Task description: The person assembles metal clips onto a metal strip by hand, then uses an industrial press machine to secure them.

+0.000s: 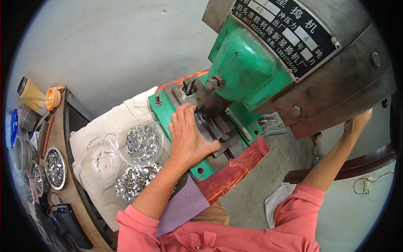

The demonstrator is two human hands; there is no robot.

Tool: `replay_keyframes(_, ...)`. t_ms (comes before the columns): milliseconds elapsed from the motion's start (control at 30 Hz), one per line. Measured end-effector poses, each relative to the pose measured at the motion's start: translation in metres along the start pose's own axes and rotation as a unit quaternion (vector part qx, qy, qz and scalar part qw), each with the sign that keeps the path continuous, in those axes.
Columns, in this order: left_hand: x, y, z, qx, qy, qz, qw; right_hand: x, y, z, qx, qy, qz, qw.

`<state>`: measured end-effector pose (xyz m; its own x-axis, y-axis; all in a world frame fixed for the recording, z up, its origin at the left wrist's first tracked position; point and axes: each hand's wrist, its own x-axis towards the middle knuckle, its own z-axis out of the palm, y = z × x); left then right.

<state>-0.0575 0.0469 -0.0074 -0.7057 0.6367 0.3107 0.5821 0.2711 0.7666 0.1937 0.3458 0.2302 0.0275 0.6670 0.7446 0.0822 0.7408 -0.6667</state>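
My left hand (187, 136) lies on the steel die block (216, 130) of a green bench press (243, 63), thumb spread away from the fingers. Its fingertips reach the block beside the dark round punch (214, 103); no piece shows in them. Far to the right, my right hand (359, 121) is raised to the lower edge of the press's dark metal housing (331, 92). Its fingers are mostly hidden there. Left of the press, a clear tub (142, 142) holds small shiny metal pieces. A heap of similar pieces (136, 183) lies on the cloth just in front.
A clear lid (97, 161) with a few pieces rests on the pale cloth (126, 112). The wooden side table (73, 180) bears a metal bowl (55, 168) of pieces, a phone (73, 224) and a yellow cup (33, 96). A red board (235, 168) edges the press; purple cloth (182, 210) hangs below.
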Motion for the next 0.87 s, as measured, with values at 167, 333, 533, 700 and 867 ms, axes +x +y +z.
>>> replay_keyframes(167,-0.03,0.012,-0.005,0.005,-0.023,0.022,0.999,0.01,-0.017,0.001,-0.033,0.008,0.002,0.999)
replay_keyframes(333,-0.046,0.018,-0.007,-0.008,-0.042,0.017,0.999,-0.012,-0.033,0.017,0.039,0.003,0.026,0.999)
replay_keyframes(533,-0.052,0.015,-0.002,0.0,-0.028,0.024,0.999,-0.044,-0.027,0.036,0.072,0.05,0.021,0.996)
replay_keyframes(700,-0.052,0.015,0.002,-0.005,-0.022,0.03,0.999,-0.067,-0.015,0.045,0.104,0.078,0.009,0.991)
replay_keyframes(867,-0.052,0.013,0.0,-0.016,-0.036,0.02,0.999,-0.101,0.031,0.047,0.037,0.116,-0.04,0.992)
